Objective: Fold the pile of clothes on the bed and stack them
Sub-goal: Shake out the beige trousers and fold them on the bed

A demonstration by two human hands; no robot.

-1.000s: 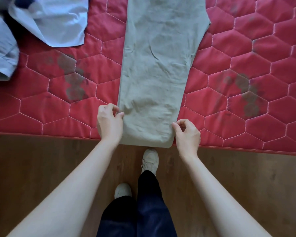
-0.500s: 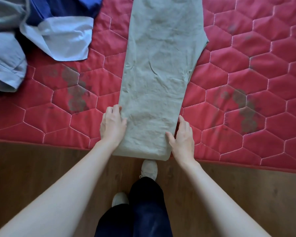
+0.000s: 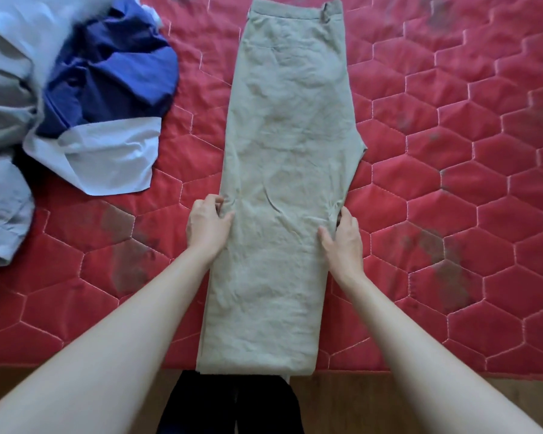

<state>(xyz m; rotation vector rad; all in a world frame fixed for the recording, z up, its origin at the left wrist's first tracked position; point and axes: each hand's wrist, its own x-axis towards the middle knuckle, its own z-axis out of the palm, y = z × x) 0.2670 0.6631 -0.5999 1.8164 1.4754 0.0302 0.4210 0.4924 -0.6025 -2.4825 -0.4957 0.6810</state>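
The clothes pile (image 3: 44, 104) at the upper left runs off the left and top edges; its upper part is blurred, so the pieces there cannot be told apart. The trousers (image 3: 282, 183) hide the fingers of both the left hand (image 3: 207, 225) and right hand (image 3: 342, 238) where they meet the cloth edges. Both forearms are cut off by the bottom edge. The bed (image 3: 452, 214) continues past the top, left and right edges. The trousers' hem covers part of the person's dark legs (image 3: 232, 405) at bottom centre.

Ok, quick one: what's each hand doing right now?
Left hand: pinches the left edge of the long khaki cotton trousers, lying flat on the red quilted mattress.
Right hand: grips the trousers' right edge.
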